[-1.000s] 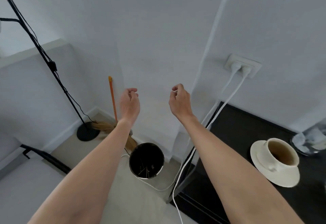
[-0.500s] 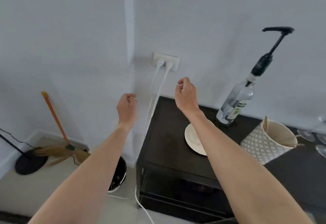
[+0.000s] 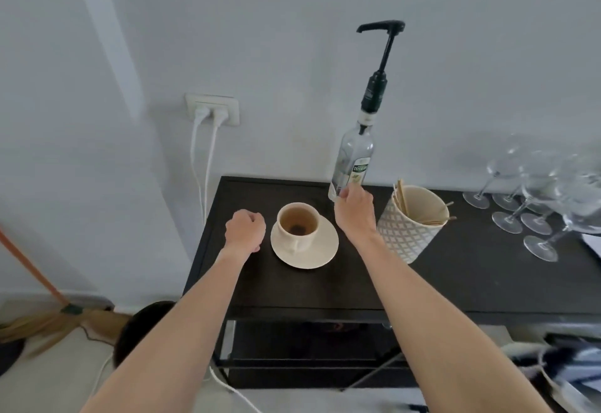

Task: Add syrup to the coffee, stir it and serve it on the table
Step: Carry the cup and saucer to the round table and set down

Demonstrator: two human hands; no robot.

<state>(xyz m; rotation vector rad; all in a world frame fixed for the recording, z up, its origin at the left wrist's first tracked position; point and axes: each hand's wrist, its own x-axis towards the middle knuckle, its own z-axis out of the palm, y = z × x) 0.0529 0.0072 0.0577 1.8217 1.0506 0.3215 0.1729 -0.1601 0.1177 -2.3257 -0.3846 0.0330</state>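
Observation:
A cream cup [image 3: 297, 222] holding a little brown coffee stands on a cream saucer [image 3: 322, 250] at the left end of a black side table [image 3: 471, 282]. Behind it, against the wall, a clear syrup bottle [image 3: 354, 159] with a tall black pump [image 3: 380, 27] stands upright. My right hand [image 3: 354, 212] is at the bottle's base, fingers curled around it. Just left of the saucer, my left hand [image 3: 245, 230] rests as a fist and holds nothing.
A patterned white pot [image 3: 406, 233] of wooden stir sticks [image 3: 401, 199] stands right of my right hand. Several stemmed glasses [image 3: 533, 191] crowd the table's right end. A wall socket [image 3: 213, 108] with white cables, a broom [image 3: 35, 276] and a dark bin [image 3: 140, 324] are at the left.
The view swung right from the wall onto the table. Both hands dropped from mid-air: the right reached the syrup bottle's base, the left came down beside the saucer.

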